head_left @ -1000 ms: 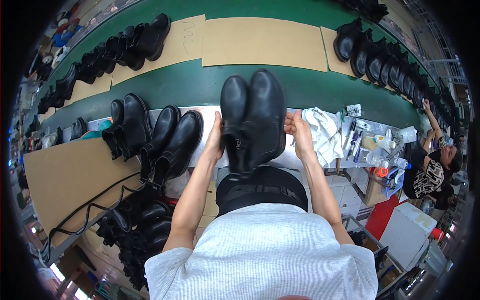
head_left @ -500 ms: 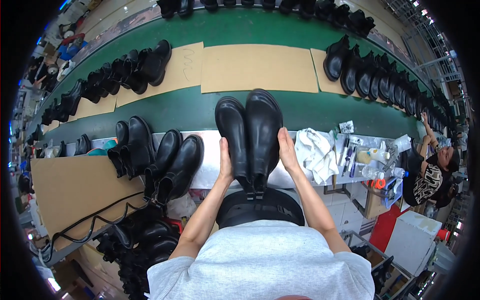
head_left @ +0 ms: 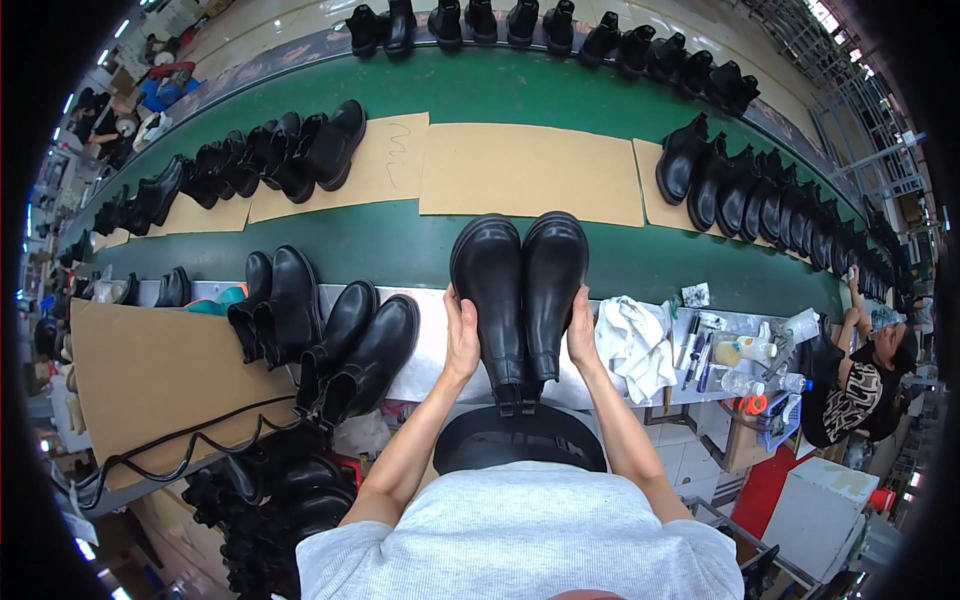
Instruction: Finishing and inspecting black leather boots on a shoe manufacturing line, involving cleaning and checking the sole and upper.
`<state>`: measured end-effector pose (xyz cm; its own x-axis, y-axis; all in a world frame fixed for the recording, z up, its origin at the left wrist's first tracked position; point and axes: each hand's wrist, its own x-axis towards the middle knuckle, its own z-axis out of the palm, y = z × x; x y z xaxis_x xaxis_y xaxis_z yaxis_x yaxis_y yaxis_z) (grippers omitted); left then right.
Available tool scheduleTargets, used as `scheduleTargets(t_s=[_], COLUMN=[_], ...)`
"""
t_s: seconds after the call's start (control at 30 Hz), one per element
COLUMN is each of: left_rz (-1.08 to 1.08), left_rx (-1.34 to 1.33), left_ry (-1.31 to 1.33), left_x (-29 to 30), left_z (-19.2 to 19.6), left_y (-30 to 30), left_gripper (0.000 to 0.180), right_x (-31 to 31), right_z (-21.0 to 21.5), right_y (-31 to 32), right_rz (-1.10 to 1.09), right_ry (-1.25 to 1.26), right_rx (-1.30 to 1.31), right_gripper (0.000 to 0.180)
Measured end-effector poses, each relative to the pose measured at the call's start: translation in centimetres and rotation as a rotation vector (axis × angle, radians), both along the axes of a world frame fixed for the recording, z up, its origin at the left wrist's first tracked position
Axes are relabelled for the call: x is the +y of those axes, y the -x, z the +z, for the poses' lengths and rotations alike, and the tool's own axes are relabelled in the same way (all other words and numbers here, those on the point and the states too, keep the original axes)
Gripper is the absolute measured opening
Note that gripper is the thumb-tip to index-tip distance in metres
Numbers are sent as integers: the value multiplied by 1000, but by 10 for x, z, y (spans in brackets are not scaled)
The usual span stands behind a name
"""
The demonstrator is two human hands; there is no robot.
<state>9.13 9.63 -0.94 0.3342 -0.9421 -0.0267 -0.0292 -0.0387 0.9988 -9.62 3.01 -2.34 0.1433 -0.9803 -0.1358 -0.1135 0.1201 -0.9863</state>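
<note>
Landmark: pair of black boots (head_left: 518, 290), upright side by side, toes over green conveyor belt (head_left: 400, 250), heels above grey work ledge (head_left: 430, 350). Left of pair: two more black boots (head_left: 355, 345) lying on ledge. Left hand (head_left: 461, 335) flat against pair's left side, fingers wrapped loosely. Right hand (head_left: 582, 328) pressed likewise on right side. Right of pair: white rag (head_left: 635, 345), just beside.

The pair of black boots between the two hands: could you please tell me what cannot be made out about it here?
- Head view: the soles of the pair of black boots face away from the camera.
- The fingers of the left hand and right hand wrap behind the boots.
- The boot openings sit behind a dark round object.
</note>
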Motion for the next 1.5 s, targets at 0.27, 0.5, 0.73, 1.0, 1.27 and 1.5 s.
scheduleTargets(t_s=[0.27, 0.5, 0.73, 1.0, 1.27, 1.5], left_rz=[-210, -282, -333, -392, -87, 152], left_rx=[-428, 1125, 338, 192, 1033, 987], left_ry=[323, -183, -388, -321, -378, -501], left_x=[-8, 7, -4, -19, -42, -47], left_z=[106, 30, 32, 72, 53, 53], left_y=[0, 0, -50, -65, -36, -23], left_gripper=[37, 27, 64, 73, 74, 61], right_x=[-32, -35, -32, -43, -39, -48], right_z=[-27, -17, 10, 24, 74, 58], right_y=[35, 31, 25, 27, -9, -15], right_rz=[295, 77, -47, -30, 36, -123], right_ry=[-853, -597, 135, -232, -633, -795], right_rx=[-872, -478, 189, 310, -892, -753], right_gripper=[63, 62, 60, 56, 43, 45])
